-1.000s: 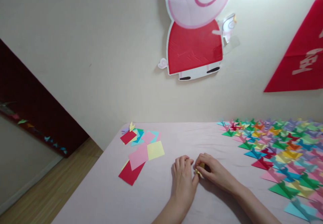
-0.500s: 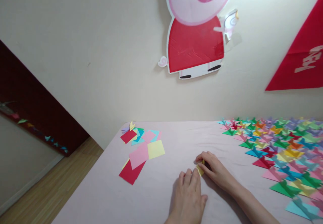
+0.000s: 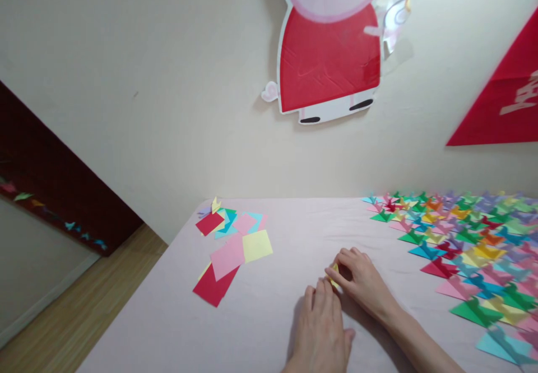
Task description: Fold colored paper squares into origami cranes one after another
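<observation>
A small folded piece of yellow paper (image 3: 335,276) lies on the pink-covered table, mostly hidden by my fingers. Thumb and forefinger of my right hand (image 3: 359,275) pinch it from the right, the hand curled over it. Flat on the cloth, my left hand (image 3: 323,319) has its fingers stretched forward and its thumb apart. Its fingertips meet the near left edge of the yellow paper.
Loose coloured sheets, among them a yellow square (image 3: 258,246), a pink sheet (image 3: 228,256) and a red sheet (image 3: 215,288), lie at the left. Rows of folded paper cranes (image 3: 474,310) cover the right side. A pig cutout (image 3: 330,59) hangs on the wall.
The camera view has shifted slightly. My left hand sits a little farther right, closer to the right hand, and less of the yellow paper shows.
</observation>
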A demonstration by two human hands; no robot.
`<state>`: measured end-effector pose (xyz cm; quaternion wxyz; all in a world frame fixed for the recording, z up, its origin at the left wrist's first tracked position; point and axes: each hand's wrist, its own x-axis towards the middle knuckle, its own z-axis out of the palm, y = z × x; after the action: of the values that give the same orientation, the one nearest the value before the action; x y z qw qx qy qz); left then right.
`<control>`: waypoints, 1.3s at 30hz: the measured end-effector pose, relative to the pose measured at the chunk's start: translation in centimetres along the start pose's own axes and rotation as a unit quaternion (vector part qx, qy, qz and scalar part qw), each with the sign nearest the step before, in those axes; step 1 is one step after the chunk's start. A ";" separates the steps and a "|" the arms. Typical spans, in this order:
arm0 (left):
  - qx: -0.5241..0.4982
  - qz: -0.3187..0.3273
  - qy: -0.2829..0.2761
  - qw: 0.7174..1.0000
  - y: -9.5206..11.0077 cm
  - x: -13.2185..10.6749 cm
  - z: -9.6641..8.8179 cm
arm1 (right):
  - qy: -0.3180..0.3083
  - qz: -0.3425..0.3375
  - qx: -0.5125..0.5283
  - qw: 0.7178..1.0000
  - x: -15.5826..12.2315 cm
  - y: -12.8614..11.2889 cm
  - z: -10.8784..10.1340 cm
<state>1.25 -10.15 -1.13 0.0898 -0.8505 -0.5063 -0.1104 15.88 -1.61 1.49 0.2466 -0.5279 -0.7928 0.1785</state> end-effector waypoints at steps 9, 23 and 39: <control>-0.008 0.003 0.009 1.000 -0.1 0.1 0.0 | -0.019 0.015 0.054 0.998 0.2 0.5 0.0; -0.078 -0.018 -0.046 0.996 -0.5 0.3 -0.6 | -0.032 0.022 0.155 0.987 0.0 0.0 -1.0; -0.092 -0.032 -0.070 0.993 -0.2 0.5 -0.8 | -0.023 0.011 0.084 0.996 0.4 0.0 -0.9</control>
<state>1.20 -9.88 -0.25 -0.0280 -0.8439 -0.5263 -0.0999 16.28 -1.23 2.26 0.2700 -0.5100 -0.7746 0.2588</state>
